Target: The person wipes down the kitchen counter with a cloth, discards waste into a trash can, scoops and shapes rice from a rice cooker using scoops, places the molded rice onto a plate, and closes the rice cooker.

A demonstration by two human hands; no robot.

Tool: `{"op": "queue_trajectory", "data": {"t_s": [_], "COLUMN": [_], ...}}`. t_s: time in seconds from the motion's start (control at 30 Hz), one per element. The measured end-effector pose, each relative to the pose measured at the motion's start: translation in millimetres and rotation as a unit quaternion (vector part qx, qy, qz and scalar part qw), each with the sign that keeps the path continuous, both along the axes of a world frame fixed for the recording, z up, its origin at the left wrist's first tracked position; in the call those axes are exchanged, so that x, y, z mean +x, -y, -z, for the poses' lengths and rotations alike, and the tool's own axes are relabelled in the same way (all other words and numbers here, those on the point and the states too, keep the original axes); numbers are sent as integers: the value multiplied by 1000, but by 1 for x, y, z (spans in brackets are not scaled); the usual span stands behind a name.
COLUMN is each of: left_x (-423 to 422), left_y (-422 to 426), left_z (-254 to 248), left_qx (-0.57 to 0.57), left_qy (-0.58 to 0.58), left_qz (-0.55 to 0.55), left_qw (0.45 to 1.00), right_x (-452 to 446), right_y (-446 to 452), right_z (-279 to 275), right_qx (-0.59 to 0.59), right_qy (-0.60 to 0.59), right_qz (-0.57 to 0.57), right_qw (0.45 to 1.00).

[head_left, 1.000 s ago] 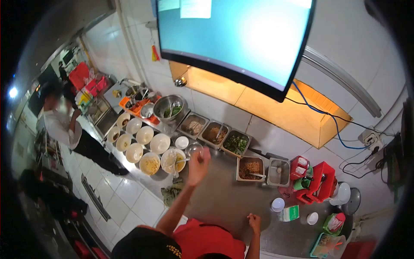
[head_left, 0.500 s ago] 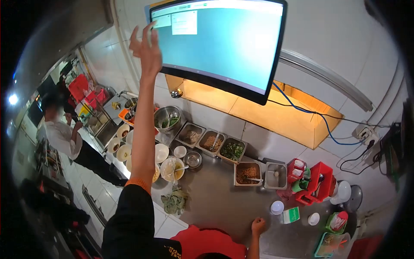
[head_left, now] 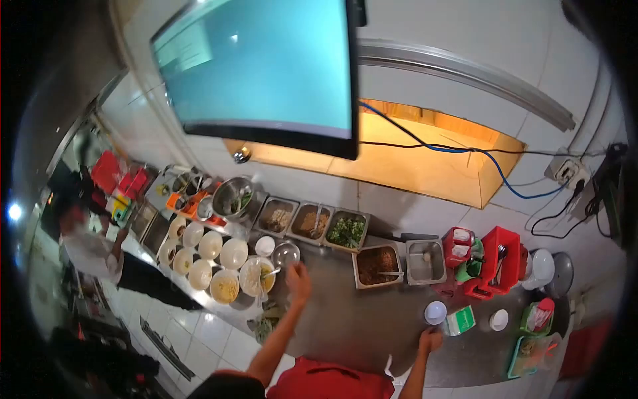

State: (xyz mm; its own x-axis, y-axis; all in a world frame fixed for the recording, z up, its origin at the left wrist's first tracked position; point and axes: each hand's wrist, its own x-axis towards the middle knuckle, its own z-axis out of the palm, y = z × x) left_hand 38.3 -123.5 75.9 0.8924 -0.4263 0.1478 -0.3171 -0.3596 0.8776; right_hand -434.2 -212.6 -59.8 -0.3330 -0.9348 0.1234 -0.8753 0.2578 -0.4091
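Note:
My left hand point(head_left: 298, 284) is over the counter, just below a small steel bowl point(head_left: 286, 254) and right of the bowl with a spoon point(head_left: 258, 276); its fingers are blurred. Near the counter's front right is my right hand point(head_left: 431, 340), its fingers curled, below a small white cup point(head_left: 435, 312) and left of a green-and-white packet point(head_left: 460, 320). Several white bowls point(head_left: 211, 245) stand in rows at the left, some with food inside. Leafy greens point(head_left: 264, 326) lie at the counter's left edge.
Steel containers point(head_left: 347, 229) of toppings line the wall under a large screen point(head_left: 259, 66). Red baskets point(head_left: 500, 261) with utensils stand at the right. A person in a white top point(head_left: 90, 253) stands at the far left. Cables point(head_left: 505, 179) hang on the wall.
My left hand has come down from the screen to above the counter. My right hand has shifted right, closer to the small cup. The view has turned, and the screen sits further left.

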Motion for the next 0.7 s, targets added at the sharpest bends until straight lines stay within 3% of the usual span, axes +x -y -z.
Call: {"op": "queue_trajectory", "data": {"t_s": [0.03,0.07,0.1,0.17,0.2,0.23,0.7], "left_x": [-37,-65,-92,-132,-148,-159,-160], "left_y": [-12,-17,-20,-19,-18,-18,-8], "left_z": [25,43,60,75,77,78,71], "left_qx": [135,229,239,255,258,259,273], "left_qy": [96,94,114,127,166,205,182], "left_qz": [41,81,110,144,155,166,174], "left_qw": [985,965,958,948,939,929,928], "right_x": [-2,-3,1,13,17,17,28], "right_y": [18,26,29,28,29,32,43], "right_z": [-3,-7,-10,-19,-26,-28,-41], "right_qx": [-7,-10,-4,-112,-71,-63,-111], "right_qy": [37,70,70,-61,-70,-74,-77], "right_qz": [30,59,68,47,43,45,41], "right_qw": [999,996,995,991,994,994,990]}}
